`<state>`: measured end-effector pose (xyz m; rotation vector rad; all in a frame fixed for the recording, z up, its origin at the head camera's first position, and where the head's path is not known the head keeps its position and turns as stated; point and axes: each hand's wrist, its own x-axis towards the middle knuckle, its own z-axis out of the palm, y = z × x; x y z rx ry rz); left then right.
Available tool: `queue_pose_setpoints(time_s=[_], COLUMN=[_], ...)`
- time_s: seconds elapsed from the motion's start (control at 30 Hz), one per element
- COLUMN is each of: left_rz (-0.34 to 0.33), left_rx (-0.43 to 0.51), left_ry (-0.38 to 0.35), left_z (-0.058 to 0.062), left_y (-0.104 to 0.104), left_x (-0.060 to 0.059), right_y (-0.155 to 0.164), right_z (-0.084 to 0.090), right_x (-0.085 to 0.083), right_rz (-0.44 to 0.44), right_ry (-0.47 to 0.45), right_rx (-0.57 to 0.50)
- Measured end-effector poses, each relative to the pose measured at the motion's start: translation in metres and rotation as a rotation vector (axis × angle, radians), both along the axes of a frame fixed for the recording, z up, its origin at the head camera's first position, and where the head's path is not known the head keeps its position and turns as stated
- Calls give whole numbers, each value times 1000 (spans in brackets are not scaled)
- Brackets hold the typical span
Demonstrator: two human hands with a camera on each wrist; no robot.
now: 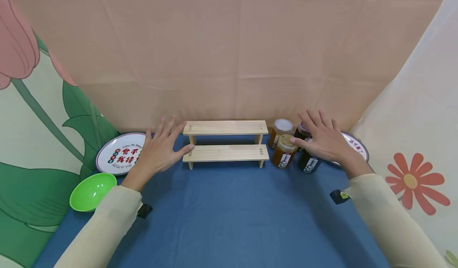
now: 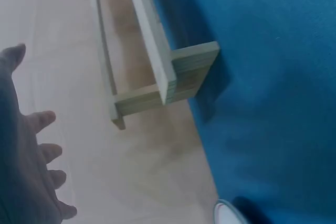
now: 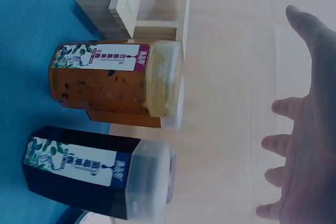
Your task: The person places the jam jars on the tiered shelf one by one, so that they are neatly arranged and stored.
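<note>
My left hand (image 1: 159, 150) hovers with spread fingers just left of a two-tier wooden shelf (image 1: 226, 152), overlapping a white oval plate (image 1: 118, 156) with red lettering in the head view. Above a cluster of jars on the right, my right hand (image 1: 323, 138) is spread too and holds nothing. Two jars have amber contents: a front one (image 1: 284, 152) with a yellowish lid and a rear one (image 1: 282, 128) with a white lid. Beside them stand dark jars, the front one (image 1: 309, 161) partly covered by my hand. In the right wrist view, a labelled amber jar (image 3: 105, 80) stands beside a dark jar (image 3: 79, 163).
A bright green bowl (image 1: 91, 192) sits at the left edge of the blue-covered table (image 1: 222, 216). Behind the right hand lies a second white plate (image 1: 358, 146), partly hidden. A beige cloth (image 1: 229, 53) hangs at the back, with printed flower cloths on both sides.
</note>
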<state>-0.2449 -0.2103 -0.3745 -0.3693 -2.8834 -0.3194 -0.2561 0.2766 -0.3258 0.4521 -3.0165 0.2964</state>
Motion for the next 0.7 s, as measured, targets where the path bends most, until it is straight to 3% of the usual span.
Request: queue_pose_setpoints(time_s=[0.17, 0.33, 0.5, 0.7], left_rz=[-19, 14, 46, 56], left_rx=[72, 180, 294, 421], left_ry=[66, 90, 29, -58], left_z=[-11, -26, -44, -64], left_y=[-3, -4, -3, -3], left_x=[2, 5, 5, 3], right_y=[12, 33, 50, 63], right_z=[-6, -18, -32, -51], right_x=[4, 8, 11, 15], right_rz=[-26, -41, -45, -85], right_ry=[-8, 4, 5, -3], right_rx=[-63, -178, -330, -407])
